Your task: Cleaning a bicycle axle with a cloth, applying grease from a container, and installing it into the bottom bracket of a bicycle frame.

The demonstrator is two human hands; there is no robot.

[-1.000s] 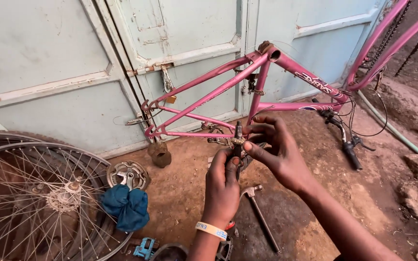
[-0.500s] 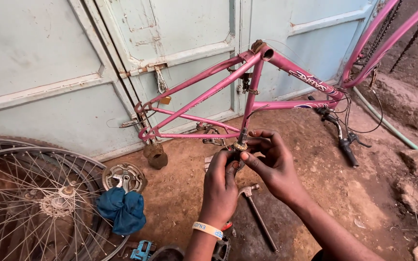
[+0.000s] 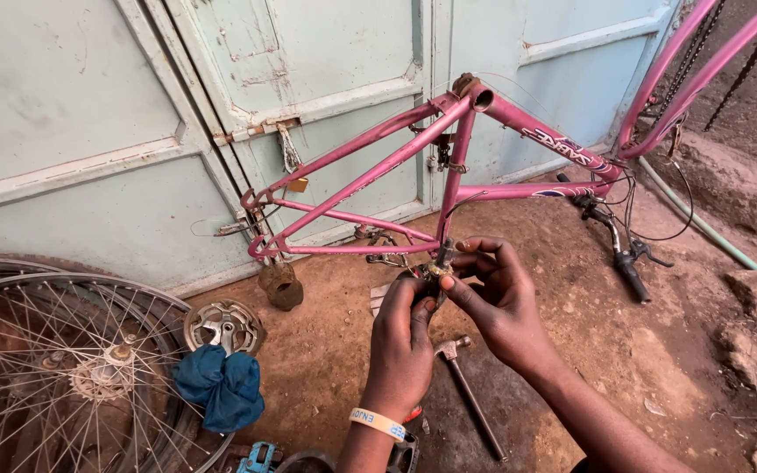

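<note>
Beneath the pink bicycle frame [image 3: 378, 166], a small metal part [image 3: 435, 267] sits pinched between closed fingers of both the left hand [image 3: 403, 337] and the right hand [image 3: 501, 302].

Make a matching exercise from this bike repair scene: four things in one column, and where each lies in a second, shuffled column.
Things:
1. pink bicycle frame
2. blue cloth
3. hammer
4. spoked wheel

Places:
A. on the dirt below the two hands
B. flat at the far left, on the ground
C. upside down by the pale metal door
D. bunched beside the wheel's rim

Pairs: 1-C, 2-D, 3-A, 4-B
</note>
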